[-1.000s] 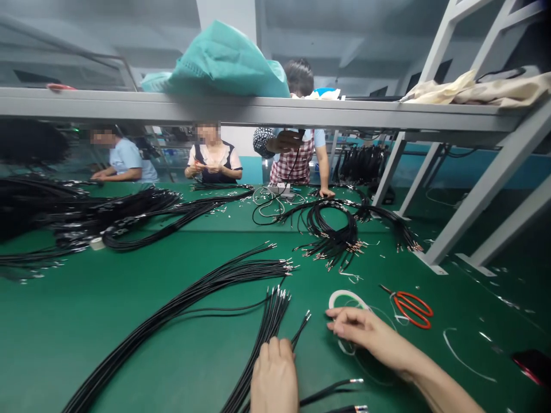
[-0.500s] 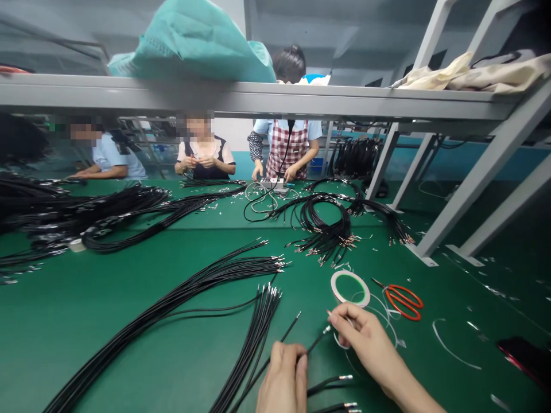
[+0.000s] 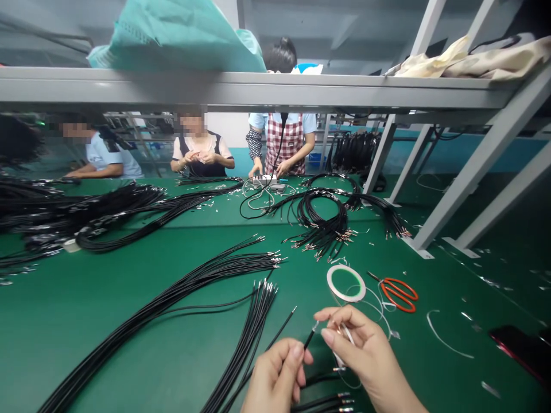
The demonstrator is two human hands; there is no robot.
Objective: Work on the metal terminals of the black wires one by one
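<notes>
My left hand (image 3: 275, 373) pinches a black cable (image 3: 309, 338) just behind its stripped, silvery end, which points up and to the right. Close beside that end is my right hand (image 3: 359, 350), its thumb and forefinger apart around the tip. A thin white strip (image 3: 348, 334) is tucked in the right hand's curled fingers; their inner side is partly hidden. Below the hands lie more cable ends (image 3: 338, 398). To the left, a bundle of black cables (image 3: 247, 338) with bare tips rests on the green table (image 3: 107, 344).
Beyond my right hand lie a white ring-shaped roll (image 3: 330, 281) with a green centre and orange-handled scissors (image 3: 400, 295). A long cable bundle (image 3: 172, 304) curves across the left. Coiled cables (image 3: 322, 212) lie farther back. A grey shelf (image 3: 365, 92) spans overhead; several co-workers are behind it.
My right hand has moved left and turned, bringing its fingers beside the cable's tip. My left hand has rolled, so its thumb now shows on the cable. The view has shifted slightly.
</notes>
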